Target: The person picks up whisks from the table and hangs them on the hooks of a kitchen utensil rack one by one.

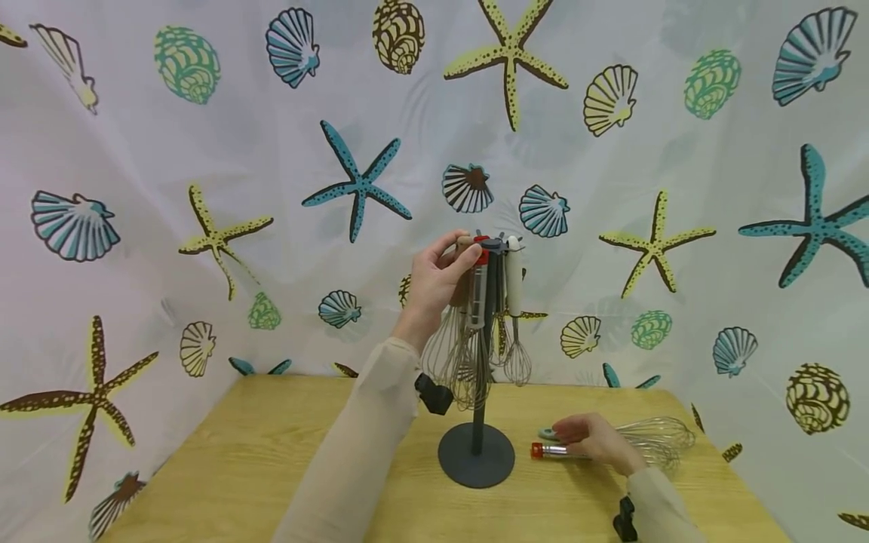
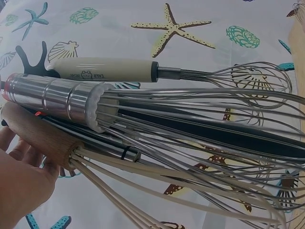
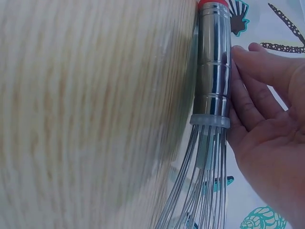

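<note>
A dark grey whisk stand [image 1: 475, 455] stands on the table with several whisks hanging from it. At its top my left hand [image 1: 434, 283] pinches the red-capped end of a metal-handled whisk [image 2: 59, 99]. Behind a wooden-handled whisk [image 2: 40, 131] lie other fingers of that hand; the thumb is outside the left wrist view. Right of these hangs a cream-handled whisk [image 1: 514, 279]. My right hand [image 1: 600, 443] rests over another red-capped metal whisk [image 3: 213, 62] lying on the table, its fingers loosely bent beside the handle. Next to it lies a mint-handled whisk [image 1: 547, 434], partly hidden by the fingers.
The light wood table [image 1: 271, 452] runs to a curtain [image 1: 421, 98] printed with starfish and shells. The stand's round base [image 1: 462, 475] sits near the table's middle, left of the lying whisks. The hanging wire loops overlap one another.
</note>
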A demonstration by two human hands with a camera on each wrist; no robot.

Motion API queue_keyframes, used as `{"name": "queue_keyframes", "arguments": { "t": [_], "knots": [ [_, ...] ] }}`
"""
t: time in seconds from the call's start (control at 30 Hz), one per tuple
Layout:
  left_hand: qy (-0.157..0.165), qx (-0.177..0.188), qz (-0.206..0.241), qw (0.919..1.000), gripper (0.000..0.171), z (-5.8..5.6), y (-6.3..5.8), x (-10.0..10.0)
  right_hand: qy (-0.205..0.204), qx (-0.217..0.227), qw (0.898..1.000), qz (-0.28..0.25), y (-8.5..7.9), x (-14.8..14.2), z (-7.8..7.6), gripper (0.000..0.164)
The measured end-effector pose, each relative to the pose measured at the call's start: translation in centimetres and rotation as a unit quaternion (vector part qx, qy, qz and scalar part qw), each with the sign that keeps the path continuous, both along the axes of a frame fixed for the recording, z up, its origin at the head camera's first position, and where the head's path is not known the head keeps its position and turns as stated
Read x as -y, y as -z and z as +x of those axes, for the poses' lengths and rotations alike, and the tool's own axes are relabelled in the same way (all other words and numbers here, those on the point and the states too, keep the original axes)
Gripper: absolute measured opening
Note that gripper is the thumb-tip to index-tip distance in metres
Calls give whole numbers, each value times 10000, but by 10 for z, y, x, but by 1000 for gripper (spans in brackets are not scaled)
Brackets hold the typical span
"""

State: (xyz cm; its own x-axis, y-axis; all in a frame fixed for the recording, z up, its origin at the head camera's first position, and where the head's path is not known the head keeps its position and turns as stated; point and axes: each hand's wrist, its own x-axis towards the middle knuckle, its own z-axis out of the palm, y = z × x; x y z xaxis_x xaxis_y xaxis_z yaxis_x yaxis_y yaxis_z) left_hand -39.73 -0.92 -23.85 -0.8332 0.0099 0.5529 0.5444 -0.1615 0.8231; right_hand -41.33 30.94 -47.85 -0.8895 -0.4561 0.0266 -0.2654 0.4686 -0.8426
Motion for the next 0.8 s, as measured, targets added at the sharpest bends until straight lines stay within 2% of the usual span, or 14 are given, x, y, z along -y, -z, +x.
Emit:
{"name": "queue_keyframes", "arguments": {
  "t": [0.33,0.57,0.8],
  "knots": [
    [59,-36,26,10000,31,-1,0,1,-362,-15,9993,100,4,-3,-3,39],
    [69,-16,48,10000,37,-2,-1,0,-477,95,9986,207,1,-3,-3,41],
    [67,5,19,10000,36,-2,0,0,-634,-282,9961,553,5,0,-4,43]
  ]
}}
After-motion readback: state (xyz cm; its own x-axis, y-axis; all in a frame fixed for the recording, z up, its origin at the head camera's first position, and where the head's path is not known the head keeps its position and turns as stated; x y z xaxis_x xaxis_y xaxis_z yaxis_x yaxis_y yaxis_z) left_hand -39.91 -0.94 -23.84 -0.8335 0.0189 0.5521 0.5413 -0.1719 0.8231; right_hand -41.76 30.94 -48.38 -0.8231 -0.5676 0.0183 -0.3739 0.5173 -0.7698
